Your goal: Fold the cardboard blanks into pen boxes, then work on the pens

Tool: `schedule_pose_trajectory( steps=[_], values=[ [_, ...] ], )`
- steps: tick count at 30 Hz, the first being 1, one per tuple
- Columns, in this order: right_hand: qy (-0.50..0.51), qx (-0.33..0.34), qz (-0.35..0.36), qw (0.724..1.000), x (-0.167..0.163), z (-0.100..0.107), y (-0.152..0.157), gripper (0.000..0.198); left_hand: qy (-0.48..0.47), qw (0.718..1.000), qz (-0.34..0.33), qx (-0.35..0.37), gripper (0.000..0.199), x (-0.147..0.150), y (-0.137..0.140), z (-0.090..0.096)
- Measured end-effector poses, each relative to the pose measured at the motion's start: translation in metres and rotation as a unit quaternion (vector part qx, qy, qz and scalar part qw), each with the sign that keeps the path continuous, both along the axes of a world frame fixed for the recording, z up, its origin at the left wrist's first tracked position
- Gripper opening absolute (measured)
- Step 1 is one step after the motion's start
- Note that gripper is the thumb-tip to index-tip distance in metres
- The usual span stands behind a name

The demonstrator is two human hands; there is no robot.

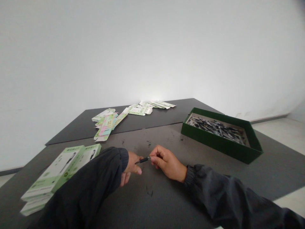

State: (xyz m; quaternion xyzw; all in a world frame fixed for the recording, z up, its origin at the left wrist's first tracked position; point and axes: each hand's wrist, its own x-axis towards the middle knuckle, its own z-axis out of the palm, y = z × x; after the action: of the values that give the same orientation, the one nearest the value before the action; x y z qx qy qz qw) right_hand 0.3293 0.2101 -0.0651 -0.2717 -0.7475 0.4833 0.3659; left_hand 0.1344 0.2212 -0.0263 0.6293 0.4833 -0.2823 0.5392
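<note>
A slim pen [143,160] with a dark barrel spans the gap between my two hands above the table. My right hand [168,163] is closed, its thumb and forefinger pinching the pen's right end. The pen's other end reaches my left hand [131,164], overlapping it near the base of the thumb. The left thumb and fingers are apart; whether they touch the pen is hard to see. Beside my left forearm lie white-and-green pen boxes [57,168] with a pen pictured on top. To the right stands a dark green box [218,144] holding many loose pens [215,128].
Flattened green, pink and blue cartons [107,125] lie in a pile at the back left. More white-and-green cartons [138,109] spread along the far side near the wall [152,54]. The dark table [164,133] has a seam across it and some black smudges.
</note>
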Motion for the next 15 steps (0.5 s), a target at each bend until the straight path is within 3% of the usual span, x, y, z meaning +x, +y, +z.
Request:
schedule_pose_trajectory(
  steps=[7, 15],
  values=[
    [-0.052, 0.097, -0.003, 0.994, 0.005, 0.004, -0.002, 0.007, -0.009, 1.0, -0.003, -0.005, 0.06, 0.003, -0.004, 0.006],
    [-0.084, 0.136, -0.015, 0.987, 0.006, 0.011, -0.003, 0.009, 0.003, 1.0, 0.0, 0.025, 0.06, 0.006, -0.007, 0.007]
  ],
)
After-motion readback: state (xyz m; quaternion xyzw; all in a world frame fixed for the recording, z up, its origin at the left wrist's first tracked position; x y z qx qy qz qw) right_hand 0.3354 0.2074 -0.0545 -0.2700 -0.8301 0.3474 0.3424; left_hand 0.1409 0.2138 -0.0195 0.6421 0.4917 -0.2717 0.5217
